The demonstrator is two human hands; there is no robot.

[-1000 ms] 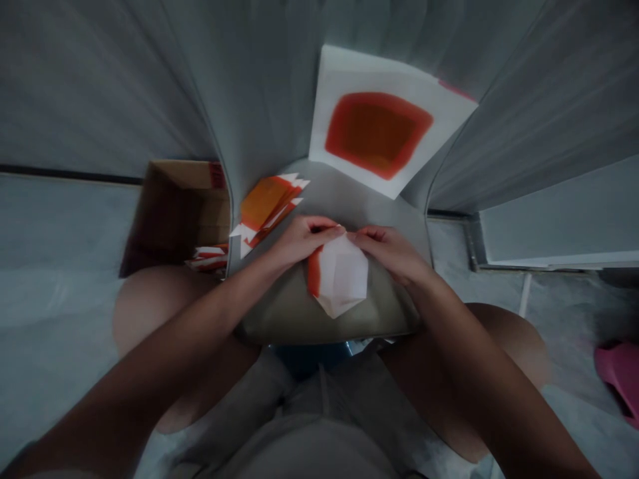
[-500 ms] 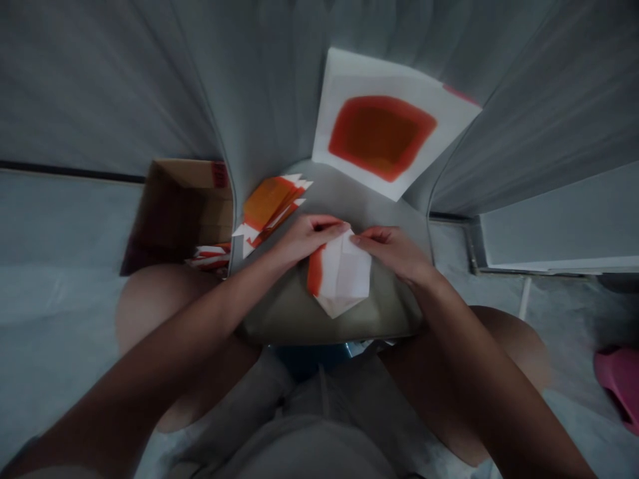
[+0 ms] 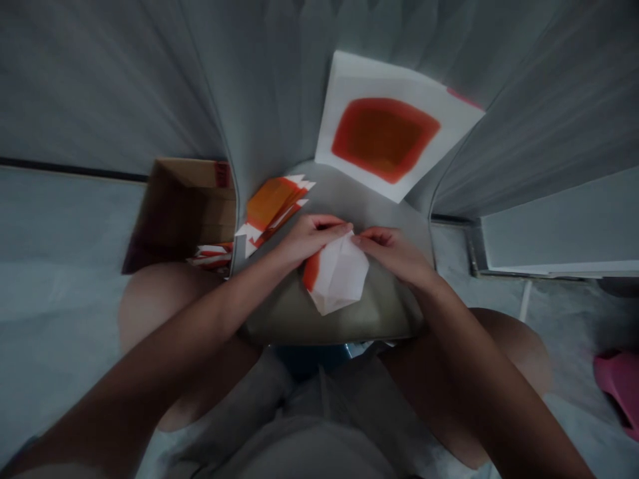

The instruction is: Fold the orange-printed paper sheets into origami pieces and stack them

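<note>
Between my hands is a folded sheet of paper [image 3: 342, 273], mostly white with an orange-red patch along its left side and a pointed lower end. My left hand [image 3: 317, 236] pinches its top edge, fingers and thumb together. Close beside it, my right hand [image 3: 387, 249] grips the upper right of the same paper. The paper lies over the seat of a grey chair [image 3: 284, 319]. To the left of my left hand rests a pile of folded orange and white papers [image 3: 274, 206], their pointed corners sticking out.
A stack of white sheets [image 3: 407, 179] with an orange-red square leans toward the chair's back. A cardboard box [image 3: 192, 166] stands on the floor at left, with folded papers [image 3: 212, 253] beside my knee. A pink object [image 3: 619, 386] lies at far right.
The folded paper has turned slightly, its lower point swinging to the left. Both hands keep their pinch near its top. The whole view has shifted a little.
</note>
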